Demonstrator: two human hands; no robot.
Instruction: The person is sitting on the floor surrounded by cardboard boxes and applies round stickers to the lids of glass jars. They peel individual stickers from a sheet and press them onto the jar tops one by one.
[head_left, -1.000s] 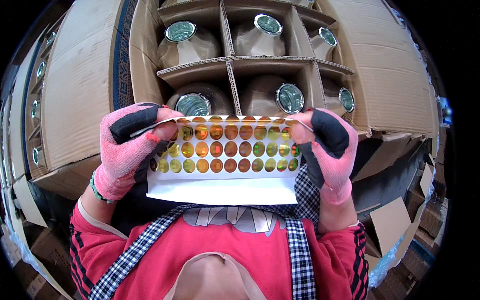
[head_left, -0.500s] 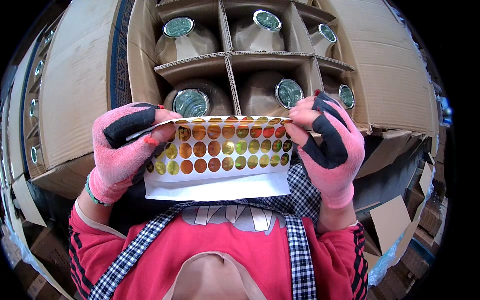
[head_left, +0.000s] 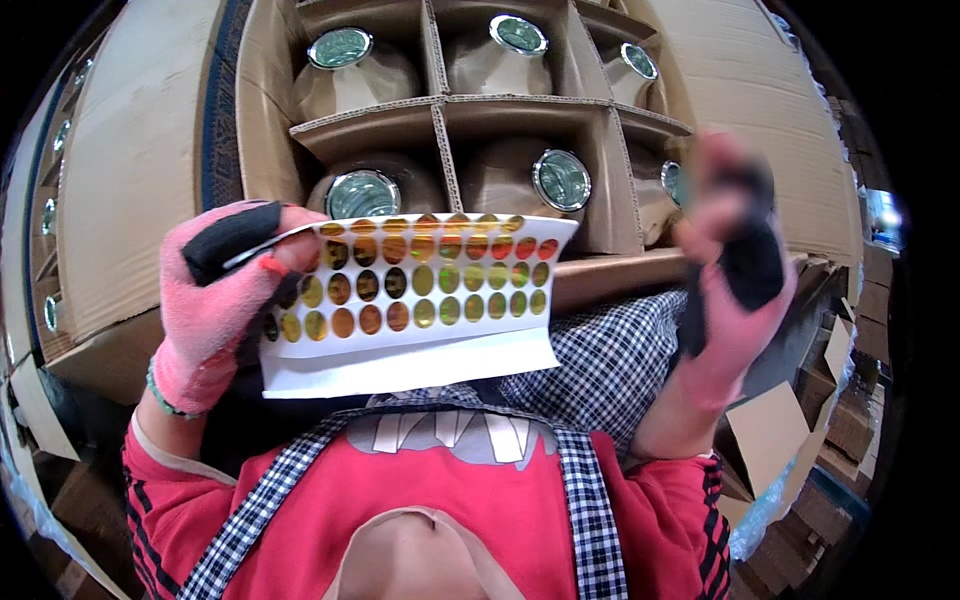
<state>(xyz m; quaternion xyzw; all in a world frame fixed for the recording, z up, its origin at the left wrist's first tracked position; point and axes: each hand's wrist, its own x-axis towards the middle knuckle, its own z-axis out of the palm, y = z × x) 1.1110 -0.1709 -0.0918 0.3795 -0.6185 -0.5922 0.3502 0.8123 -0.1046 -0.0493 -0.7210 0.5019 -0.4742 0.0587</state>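
Observation:
My left hand (head_left: 220, 295), in a pink and black glove with bare fingertips, pinches the left edge of a white sticker sheet (head_left: 420, 358). Rows of round, shiny gold stickers (head_left: 423, 278) cover it, glinting orange and green. At the right end of its top row the backing shows bare. The sheet's right side hangs free. Away to the right, my right hand (head_left: 735, 275), gloved the same way, is raised near the box's right side. Its fingers are smeared by motion, so whether they hold a sticker cannot be made out.
Beyond the sheet stands an open cardboard box with dividers (head_left: 520, 100); each visible compartment holds a glass jar (head_left: 563, 180) with a round greenish mouth. Another box of jars (head_left: 130, 180) adjoins at the left. Cardboard pieces (head_left: 768, 440) lie at the lower right.
My right hand has left the sheet's upper right corner and moved right. Fewer stickers show at that corner. The sheet and my left hand have shifted slightly left.

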